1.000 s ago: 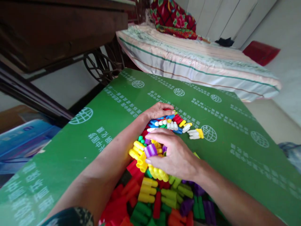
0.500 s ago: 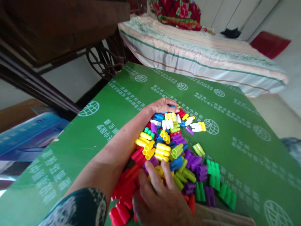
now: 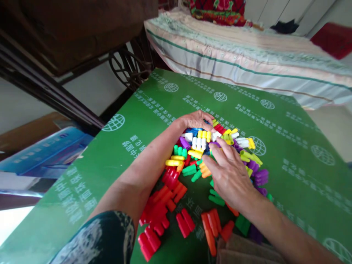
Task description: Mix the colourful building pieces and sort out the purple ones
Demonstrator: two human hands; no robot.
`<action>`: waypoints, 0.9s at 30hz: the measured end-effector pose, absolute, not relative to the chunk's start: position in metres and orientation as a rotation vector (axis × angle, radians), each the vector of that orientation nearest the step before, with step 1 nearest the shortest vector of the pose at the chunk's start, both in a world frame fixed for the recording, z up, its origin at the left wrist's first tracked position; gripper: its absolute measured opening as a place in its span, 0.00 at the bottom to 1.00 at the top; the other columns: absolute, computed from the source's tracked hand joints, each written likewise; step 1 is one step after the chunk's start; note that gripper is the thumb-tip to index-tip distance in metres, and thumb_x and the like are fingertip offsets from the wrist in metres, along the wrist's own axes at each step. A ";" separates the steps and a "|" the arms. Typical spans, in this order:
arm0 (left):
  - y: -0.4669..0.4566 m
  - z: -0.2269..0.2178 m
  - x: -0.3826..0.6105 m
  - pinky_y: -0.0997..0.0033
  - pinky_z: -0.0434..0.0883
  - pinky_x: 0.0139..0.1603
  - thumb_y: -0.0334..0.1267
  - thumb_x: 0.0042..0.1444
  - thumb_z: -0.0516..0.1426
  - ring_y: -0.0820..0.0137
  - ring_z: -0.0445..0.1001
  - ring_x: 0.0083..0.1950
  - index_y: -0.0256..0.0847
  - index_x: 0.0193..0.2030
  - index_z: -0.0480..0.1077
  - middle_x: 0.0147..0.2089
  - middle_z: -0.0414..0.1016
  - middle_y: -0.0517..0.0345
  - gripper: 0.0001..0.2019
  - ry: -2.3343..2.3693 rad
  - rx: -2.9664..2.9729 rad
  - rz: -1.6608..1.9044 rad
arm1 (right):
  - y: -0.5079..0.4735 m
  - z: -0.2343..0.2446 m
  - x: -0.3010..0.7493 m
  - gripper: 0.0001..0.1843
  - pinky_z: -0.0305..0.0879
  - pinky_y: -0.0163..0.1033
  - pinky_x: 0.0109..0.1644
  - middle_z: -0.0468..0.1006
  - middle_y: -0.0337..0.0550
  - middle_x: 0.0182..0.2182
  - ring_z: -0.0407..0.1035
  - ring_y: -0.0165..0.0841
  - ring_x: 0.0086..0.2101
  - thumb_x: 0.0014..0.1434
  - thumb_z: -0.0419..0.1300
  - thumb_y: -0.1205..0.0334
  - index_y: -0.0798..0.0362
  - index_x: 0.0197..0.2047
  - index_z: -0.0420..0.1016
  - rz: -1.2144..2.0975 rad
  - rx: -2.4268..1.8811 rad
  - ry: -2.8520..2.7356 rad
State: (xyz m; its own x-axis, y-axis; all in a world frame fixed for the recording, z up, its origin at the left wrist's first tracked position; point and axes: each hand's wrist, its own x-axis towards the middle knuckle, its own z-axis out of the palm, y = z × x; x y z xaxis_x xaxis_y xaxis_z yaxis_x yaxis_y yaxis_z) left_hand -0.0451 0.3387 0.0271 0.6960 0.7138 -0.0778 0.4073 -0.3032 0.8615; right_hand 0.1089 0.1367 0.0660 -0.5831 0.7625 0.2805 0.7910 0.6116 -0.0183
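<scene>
Plastic bullet-shaped building blocks in many colours lie in a loose heap on a green table (image 3: 154,99). My left hand (image 3: 198,119) curves around the far side of the heap, fingers apart, by some blue blocks (image 3: 193,131) and a white block (image 3: 216,136). My right hand (image 3: 229,172) rests palm down over the heap's middle with fingers spread, touching blocks; what lies under the palm is hidden. Left of it are white blocks (image 3: 199,143), green blocks (image 3: 189,169) and orange blocks (image 3: 205,169). Red blocks (image 3: 155,212) sit beside my left forearm.
Purple blocks (image 3: 260,176) lie right of my right hand. Orange blocks (image 3: 211,227) are near the front edge, by brown cloth (image 3: 242,251). A bed (image 3: 236,66) stands behind the table, dark wooden furniture (image 3: 68,40) at the left, and a blue package (image 3: 35,154) below it.
My right hand has moved forward over the heap, from the near blocks to its middle. Blocks there have shifted away and table surface shows near the front. My left hand stays at the far side.
</scene>
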 end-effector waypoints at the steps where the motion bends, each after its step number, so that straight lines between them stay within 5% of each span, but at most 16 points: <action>1: 0.339 0.027 -0.045 0.63 0.58 0.64 0.57 0.34 0.66 0.57 0.62 0.62 0.41 0.34 0.77 0.60 0.67 0.53 0.24 0.870 1.927 0.394 | 0.132 0.070 0.103 0.15 0.56 0.62 0.60 0.70 0.60 0.54 0.51 0.53 0.63 0.61 0.52 0.71 0.58 0.47 0.75 -0.165 -1.278 -2.557; 8: 0.337 0.026 -0.047 0.63 0.57 0.65 0.56 0.33 0.67 0.57 0.62 0.62 0.40 0.32 0.76 0.61 0.66 0.54 0.23 0.884 1.880 0.412 | 0.063 0.065 0.019 0.18 0.62 0.57 0.58 0.69 0.56 0.57 0.61 0.50 0.57 0.64 0.50 0.57 0.55 0.51 0.72 0.060 -0.562 -2.659; 11: 0.337 0.025 -0.049 0.63 0.56 0.65 0.57 0.33 0.67 0.57 0.61 0.63 0.40 0.32 0.76 0.61 0.65 0.53 0.24 0.866 1.886 0.411 | 0.059 0.052 0.004 0.19 0.62 0.64 0.56 0.72 0.59 0.53 0.64 0.52 0.54 0.63 0.51 0.53 0.55 0.48 0.74 0.150 -0.570 -2.762; 16: 0.341 0.026 -0.051 0.62 0.56 0.65 0.56 0.32 0.68 0.57 0.61 0.63 0.40 0.31 0.76 0.62 0.64 0.53 0.24 0.863 1.909 0.374 | 0.084 0.054 0.026 0.16 0.54 0.72 0.58 0.76 0.59 0.45 0.61 0.56 0.56 0.62 0.51 0.59 0.59 0.42 0.76 0.092 -0.653 -2.777; 27: 0.316 0.047 -0.071 0.66 0.59 0.61 0.54 0.37 0.66 0.59 0.64 0.61 0.38 0.31 0.75 0.54 0.71 0.52 0.21 0.896 1.871 0.356 | 0.118 0.052 0.087 0.15 0.45 0.68 0.65 0.67 0.56 0.58 0.46 0.52 0.65 0.62 0.50 0.69 0.58 0.47 0.75 -0.010 -0.988 -2.768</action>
